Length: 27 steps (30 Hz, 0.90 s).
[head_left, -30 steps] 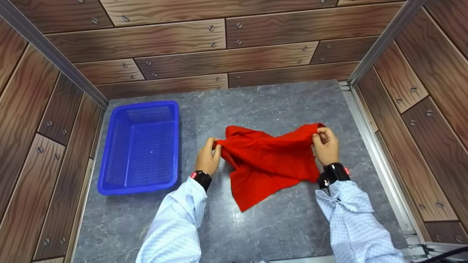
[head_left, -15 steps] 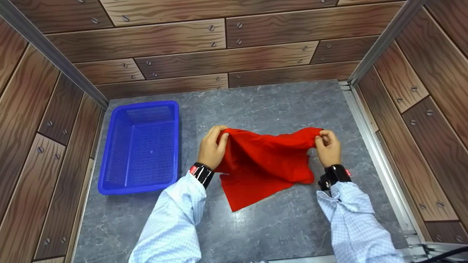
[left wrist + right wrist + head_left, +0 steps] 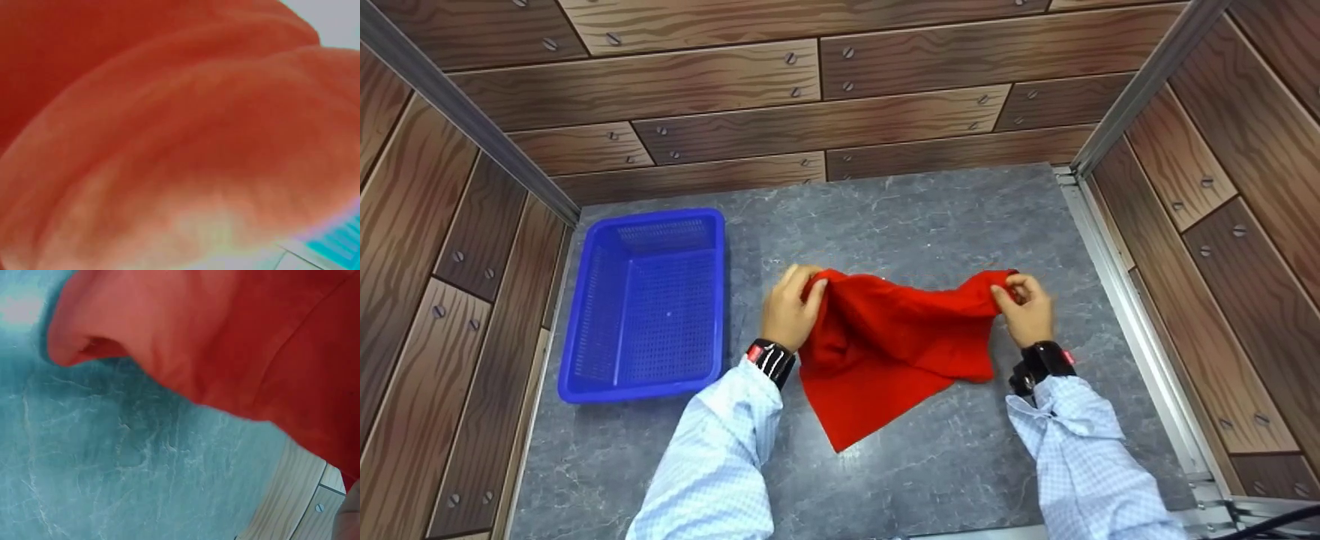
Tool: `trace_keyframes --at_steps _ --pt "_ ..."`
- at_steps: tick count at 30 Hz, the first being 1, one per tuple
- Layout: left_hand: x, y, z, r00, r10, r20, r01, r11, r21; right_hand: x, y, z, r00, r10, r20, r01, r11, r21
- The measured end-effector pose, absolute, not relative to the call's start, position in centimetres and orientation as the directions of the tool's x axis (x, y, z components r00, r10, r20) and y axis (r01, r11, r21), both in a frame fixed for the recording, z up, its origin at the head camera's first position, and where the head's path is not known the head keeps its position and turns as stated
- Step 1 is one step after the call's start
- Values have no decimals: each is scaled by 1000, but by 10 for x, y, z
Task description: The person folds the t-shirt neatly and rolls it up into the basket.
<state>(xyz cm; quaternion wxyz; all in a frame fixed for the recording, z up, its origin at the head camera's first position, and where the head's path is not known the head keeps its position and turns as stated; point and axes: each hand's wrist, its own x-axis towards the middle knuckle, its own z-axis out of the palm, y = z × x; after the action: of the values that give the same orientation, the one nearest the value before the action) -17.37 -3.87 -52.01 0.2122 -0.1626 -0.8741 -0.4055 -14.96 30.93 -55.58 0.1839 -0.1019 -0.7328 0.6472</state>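
A red cloth [image 3: 900, 330] hangs in loose folds between two hands above the grey surface, its lower corner pointing toward the person. My left hand [image 3: 791, 311] pinches its upper left corner between thumb and fingers. At the upper right corner, my right hand [image 3: 1026, 311] pinches the fabric the same way. The left wrist view is almost filled by blurred red cloth [image 3: 185, 124]. In the right wrist view the cloth [image 3: 225, 343] droops over the surface, and a bit of a finger [image 3: 347, 517] shows at the lower right edge.
A blue plastic basket [image 3: 717, 300] with perforated walls stands on the left of the grey marbled tabletop [image 3: 930, 480]. Wood-patterned panels [image 3: 735, 127] enclose the back and both sides. A metal rail [image 3: 1140, 322] runs along the right edge.
The left hand has moved up and slightly left to a new hold on the cloth's corner. The right hand has come slightly down. The cloth's lower corner has shifted left and toward the person.
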Motion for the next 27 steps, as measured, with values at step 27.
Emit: trace_keyframes --at_steps 27 --pt "-168 -75 -590 -986 139 -91 85 896 436 -180 308 -596 -881 24 -473 388 610 -691"
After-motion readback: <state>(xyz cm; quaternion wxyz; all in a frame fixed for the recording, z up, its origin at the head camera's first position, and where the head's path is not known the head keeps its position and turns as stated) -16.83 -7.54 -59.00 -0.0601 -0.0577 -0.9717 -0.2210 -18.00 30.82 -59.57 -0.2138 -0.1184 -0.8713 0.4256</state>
